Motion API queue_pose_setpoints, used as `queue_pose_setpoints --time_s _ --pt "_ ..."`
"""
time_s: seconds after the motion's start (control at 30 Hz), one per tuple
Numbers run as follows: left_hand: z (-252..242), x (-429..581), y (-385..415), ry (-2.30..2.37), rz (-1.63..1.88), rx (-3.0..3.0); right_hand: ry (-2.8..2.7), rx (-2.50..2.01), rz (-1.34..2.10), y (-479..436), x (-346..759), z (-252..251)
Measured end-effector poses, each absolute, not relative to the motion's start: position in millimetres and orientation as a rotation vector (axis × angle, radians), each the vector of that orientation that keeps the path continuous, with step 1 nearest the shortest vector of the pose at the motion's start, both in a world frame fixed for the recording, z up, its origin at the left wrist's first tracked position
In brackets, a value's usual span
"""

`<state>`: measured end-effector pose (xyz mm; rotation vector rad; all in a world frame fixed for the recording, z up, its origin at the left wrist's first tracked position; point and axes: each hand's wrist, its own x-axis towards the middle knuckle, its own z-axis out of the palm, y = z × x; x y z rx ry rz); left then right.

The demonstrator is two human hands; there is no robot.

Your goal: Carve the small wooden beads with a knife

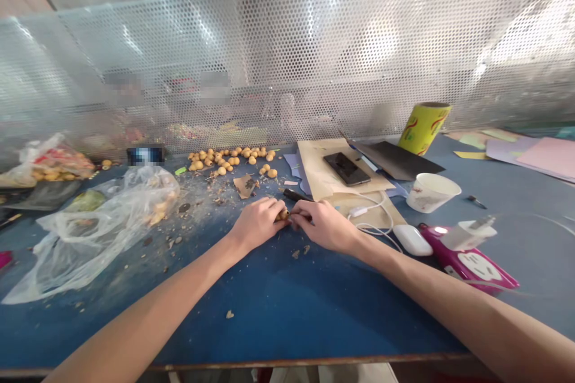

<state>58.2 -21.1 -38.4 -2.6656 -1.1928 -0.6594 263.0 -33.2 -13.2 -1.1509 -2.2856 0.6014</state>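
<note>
My left hand [259,219] is closed around a small tan gourd [283,214], which has a dark hole at its right end. Close against it, my right hand [324,224] pinches a slim tool with a black handle [296,195]; the fingers hide its working end, so its kind does not show. Both hands rest low over the blue table [287,305]. Beyond them lie several similar small gourds [233,158] in a loose cluster. A scrap of brown paper [245,185] with dark crumbs lies between that cluster and my left hand.
Left: clear plastic bag [99,233], debris, and another bag of gourds [58,158]. Right: phone [347,167] on brown paper, white cable, paper cup [433,192], white earphone case [412,240], magenta power strip [476,260], yellow roll [424,128]. A perforated metal screen [287,60] stands behind.
</note>
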Motion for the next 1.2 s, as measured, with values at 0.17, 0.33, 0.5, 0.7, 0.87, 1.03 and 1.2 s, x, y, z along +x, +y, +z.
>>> queue_pose_setpoints --time_s 0.17,0.33,0.5,0.7,0.87,1.03,1.2 --pt "-38 61 -21 -1.163 -0.649 -2.641 -2.327 -1.222 0.462 -33 263 -15" --pt "-40 61 -19 -1.213 -0.718 -2.661 -2.35 -1.201 0.285 -26 263 -23" --pt "-41 61 -18 -1.224 -0.765 -2.671 -2.363 -1.253 0.226 -25 263 -22" --pt "-38 61 -19 -1.233 -0.752 -2.691 -2.358 -1.277 0.213 -28 262 -20" --pt "-38 61 -20 -1.241 -0.753 -2.699 -2.315 -1.223 0.268 -28 260 -22" --pt "-39 61 -19 -1.231 -0.739 -2.685 -2.336 -1.199 0.291 -27 260 -25" --pt "-39 61 -19 -1.237 -0.767 -2.688 -2.318 -1.191 0.253 -27 262 -23"
